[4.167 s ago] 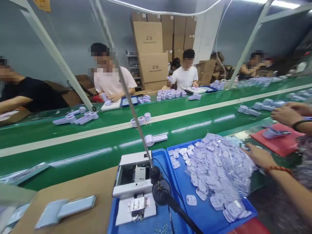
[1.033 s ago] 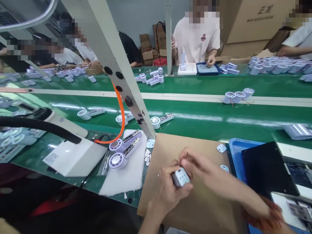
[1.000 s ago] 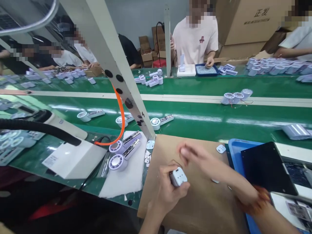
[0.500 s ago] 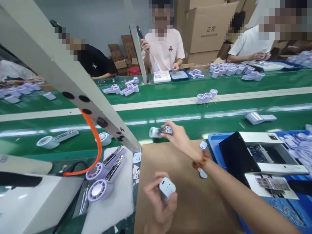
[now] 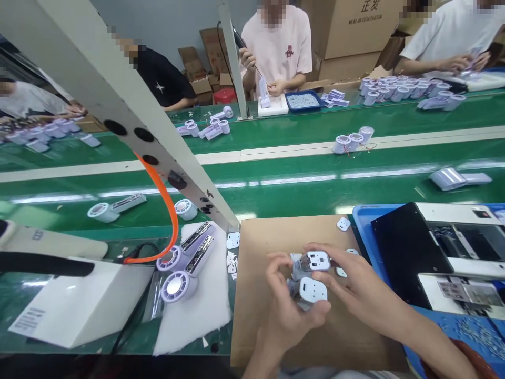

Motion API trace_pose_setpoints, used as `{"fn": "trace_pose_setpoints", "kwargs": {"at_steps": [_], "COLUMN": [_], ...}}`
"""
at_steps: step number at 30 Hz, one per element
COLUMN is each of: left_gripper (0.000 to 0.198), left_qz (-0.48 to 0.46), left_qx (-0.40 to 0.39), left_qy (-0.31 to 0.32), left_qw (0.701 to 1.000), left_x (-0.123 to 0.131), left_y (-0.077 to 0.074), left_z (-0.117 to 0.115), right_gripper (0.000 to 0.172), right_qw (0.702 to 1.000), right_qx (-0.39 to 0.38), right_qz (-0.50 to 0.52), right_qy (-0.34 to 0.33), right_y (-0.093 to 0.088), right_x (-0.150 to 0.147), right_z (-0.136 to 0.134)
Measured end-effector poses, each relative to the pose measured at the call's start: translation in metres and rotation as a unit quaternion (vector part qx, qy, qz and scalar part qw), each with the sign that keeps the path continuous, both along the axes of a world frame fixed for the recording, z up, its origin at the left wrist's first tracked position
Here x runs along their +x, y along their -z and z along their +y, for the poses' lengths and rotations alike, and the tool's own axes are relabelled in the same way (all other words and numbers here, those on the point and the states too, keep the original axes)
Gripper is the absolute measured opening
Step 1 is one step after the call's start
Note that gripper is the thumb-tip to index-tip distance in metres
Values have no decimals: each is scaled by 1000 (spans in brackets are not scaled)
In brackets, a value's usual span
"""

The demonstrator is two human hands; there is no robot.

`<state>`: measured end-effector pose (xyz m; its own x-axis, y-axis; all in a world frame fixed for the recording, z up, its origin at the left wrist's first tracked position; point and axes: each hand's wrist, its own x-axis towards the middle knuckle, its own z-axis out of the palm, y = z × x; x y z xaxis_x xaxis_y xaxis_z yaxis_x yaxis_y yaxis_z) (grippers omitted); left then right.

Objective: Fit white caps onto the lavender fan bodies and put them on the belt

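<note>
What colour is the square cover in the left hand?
The square cover is very pale lilac, almost white, best seen in the head view.

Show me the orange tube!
In the head view, the orange tube curves down beside the white post, left of the person's left hand, just above a fan on the white padding.

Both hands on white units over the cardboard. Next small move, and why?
Probably set the lower white unit down on the cardboard sheet: the left hand holds it close against the upper white unit in the right hand, so neither face looks free to work on.
</note>
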<state>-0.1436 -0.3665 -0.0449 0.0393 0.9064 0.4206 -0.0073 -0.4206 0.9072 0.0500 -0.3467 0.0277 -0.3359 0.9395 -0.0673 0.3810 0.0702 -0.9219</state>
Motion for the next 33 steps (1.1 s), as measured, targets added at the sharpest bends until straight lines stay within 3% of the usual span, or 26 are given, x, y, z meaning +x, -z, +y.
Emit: {"fn": "trace_pose_setpoints", "kwargs": {"at_steps": [3,5,7,9,11,15,17,19,23,27,30,33], "left_gripper": [93,94,88,86,87,90,90,91,97,101,99,99], "left_qz": [18,28,38,45,45,43,43,41,32,21,32,47], "left_qx": [-36,-52,-60,-68,-78,-81,-75,-61,-20,-3,-10,-16], "left_qy": [74,121,154,169,169,166,160,148,121,94,94,100], "left_qw": [996,991,985,982,982,982,983,986,992,995,995,994], "left_x": [-5,-4,-2,0,1,2,3,7,22,33,33,31], "left_y": [-6,-11,-15,-19,-21,-18,-13,-8,3,12,13,13], "left_z": [10,13,14,12,9,4,3,2,-2,-6,-6,-5], "right_gripper": [77,84,88,75,40,44,31,14,7,45,47,54], "right_qw": [995,991,995,995,973,891,867,863,911,978,984,989], "right_qx": [-94,-125,-101,-48,17,87,106,120,146,169,143,37], "right_qz": [22,38,6,-90,-230,-445,-486,-492,-383,-102,56,130], "right_qy": [-9,-19,-23,-11,25,25,6,1,36,64,95,68], "right_y": [-3,-3,4,15,29,48,53,56,50,7,-30,-43], "right_x": [14,25,38,52,65,80,83,86,90,73,46,19], "right_z": [-7,0,20,48,74,100,104,105,95,47,7,-8]}}
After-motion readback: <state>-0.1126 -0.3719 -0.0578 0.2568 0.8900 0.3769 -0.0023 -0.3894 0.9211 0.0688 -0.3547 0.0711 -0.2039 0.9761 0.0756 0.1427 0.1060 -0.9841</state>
